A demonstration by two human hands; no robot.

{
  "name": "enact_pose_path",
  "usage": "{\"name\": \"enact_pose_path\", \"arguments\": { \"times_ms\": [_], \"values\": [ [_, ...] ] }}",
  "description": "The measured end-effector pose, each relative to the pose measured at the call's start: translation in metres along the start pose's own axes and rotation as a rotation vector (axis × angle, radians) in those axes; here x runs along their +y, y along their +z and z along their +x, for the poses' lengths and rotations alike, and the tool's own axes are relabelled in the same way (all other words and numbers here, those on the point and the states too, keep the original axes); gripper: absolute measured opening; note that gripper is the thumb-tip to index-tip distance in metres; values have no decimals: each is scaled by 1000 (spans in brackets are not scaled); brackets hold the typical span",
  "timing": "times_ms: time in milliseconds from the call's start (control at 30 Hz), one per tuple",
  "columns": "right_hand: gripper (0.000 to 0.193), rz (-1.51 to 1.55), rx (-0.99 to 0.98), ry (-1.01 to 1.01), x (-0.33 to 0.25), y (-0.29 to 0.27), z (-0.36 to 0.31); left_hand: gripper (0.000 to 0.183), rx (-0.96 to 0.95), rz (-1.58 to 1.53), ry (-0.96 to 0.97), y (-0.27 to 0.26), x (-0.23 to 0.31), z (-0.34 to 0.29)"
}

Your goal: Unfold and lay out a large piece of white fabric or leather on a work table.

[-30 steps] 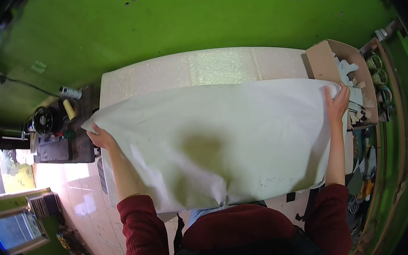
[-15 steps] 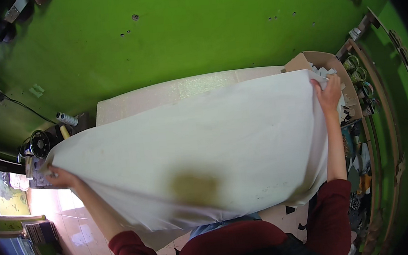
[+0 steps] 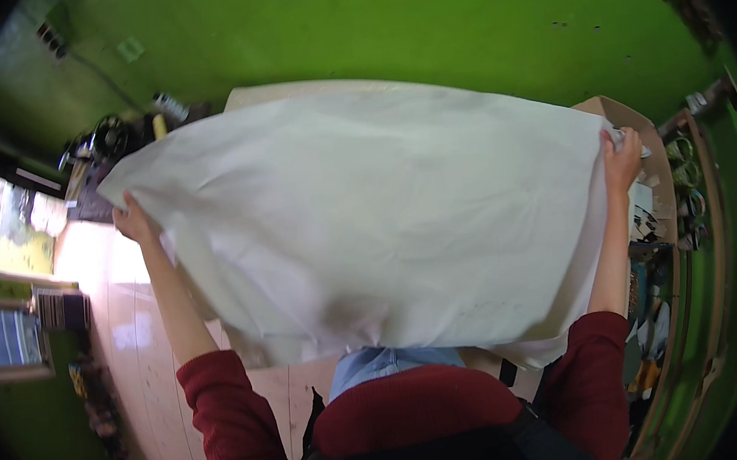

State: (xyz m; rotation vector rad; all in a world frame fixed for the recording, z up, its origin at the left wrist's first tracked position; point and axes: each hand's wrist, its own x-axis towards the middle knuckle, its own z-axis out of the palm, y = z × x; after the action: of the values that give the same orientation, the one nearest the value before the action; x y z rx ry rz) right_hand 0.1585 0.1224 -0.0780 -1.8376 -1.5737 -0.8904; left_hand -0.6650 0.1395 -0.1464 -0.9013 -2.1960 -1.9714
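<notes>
A wide sheet of white fabric [image 3: 384, 202] is stretched between my two hands, reaching from near my waist toward the green wall. My left hand [image 3: 133, 222] grips its left edge, thumb on top and the other fingers mostly hidden by the cloth; a pointed corner sticks out past it. At the upper right corner my right hand [image 3: 624, 162] is closed on the edge. Creases run across the cloth's left side, and a dark smudge or shadow lies at its lower middle. The pale table [image 3: 273, 92] shows only as a strip behind the far edge.
A cardboard box [image 3: 646, 118] with pale scraps stands beside my right hand. Past it, a wooden rack [image 3: 706, 200] holds rolls. At the left are a sewing machine with a black handwheel [image 3: 109, 137] and a thread cone [image 3: 169, 105]. The tiled floor [image 3: 137, 338] lies at lower left.
My left hand has lifted its side of the fabric farther up and away, covering more of the pale table. My right hand keeps its corner. The view has shifted, and the yellowish patch has faded.
</notes>
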Motion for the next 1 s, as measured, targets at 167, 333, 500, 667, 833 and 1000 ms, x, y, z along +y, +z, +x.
{"name": "enact_pose_path", "arguments": {
  "times_ms": [167, 333, 500, 667, 833, 1000],
  "values": [
    [29, 176, -113, 115, 20, -4, -21, 34, 0, 117, 84, -63, -23, -25],
    [31, -97, -99, 61, 3, -57, -47, 29, -230, -85, -375, -103, 3, -63],
    [43, -262, -361, 320, -11, -116, -89, 25, -413, -510, -449, -153, 29, -74],
    [52, 282, -706, 954, 19, -136, -176, 29, -406, -685, -415, -207, 37, -78],
    [46, 1267, -439, 1377, -44, -194, -227, 30, -438, -752, -455, -265, 7, -80],
    [39, 2178, -218, 1122, -72, -232, -215, 30, -292, -826, -383, -311, -22, -38]
  ]
}}
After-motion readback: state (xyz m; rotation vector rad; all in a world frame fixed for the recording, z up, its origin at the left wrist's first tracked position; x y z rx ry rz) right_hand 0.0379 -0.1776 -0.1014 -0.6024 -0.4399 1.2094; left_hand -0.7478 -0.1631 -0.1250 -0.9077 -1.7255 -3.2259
